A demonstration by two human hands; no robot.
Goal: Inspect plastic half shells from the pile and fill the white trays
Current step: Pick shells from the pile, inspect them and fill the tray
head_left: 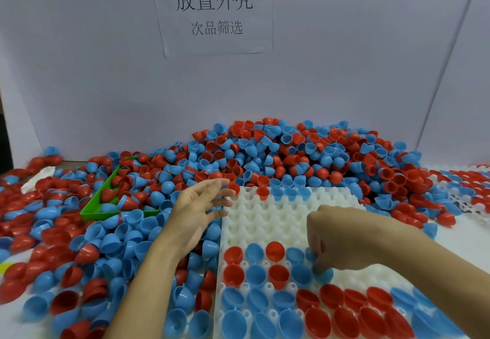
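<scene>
A big pile of red and blue plastic half shells [278,153] spreads across the table's back and left. In front lies a white tray [270,219] with bumps; its near rows hold red and blue shells, open side up, and a few sit in its far row. My right hand [342,240] reaches down over the tray, fingers curled on a blue half shell [324,275] in a tray slot. My left hand [201,208] hovers at the tray's left edge with fingers spread, holding nothing; its fingertips are near a red shell [234,187].
A green bin [98,206] sits half buried in shells at the left. Another white tray [464,193] with shells lies at the right edge. A white wall with a paper sign [214,12] stands behind the pile.
</scene>
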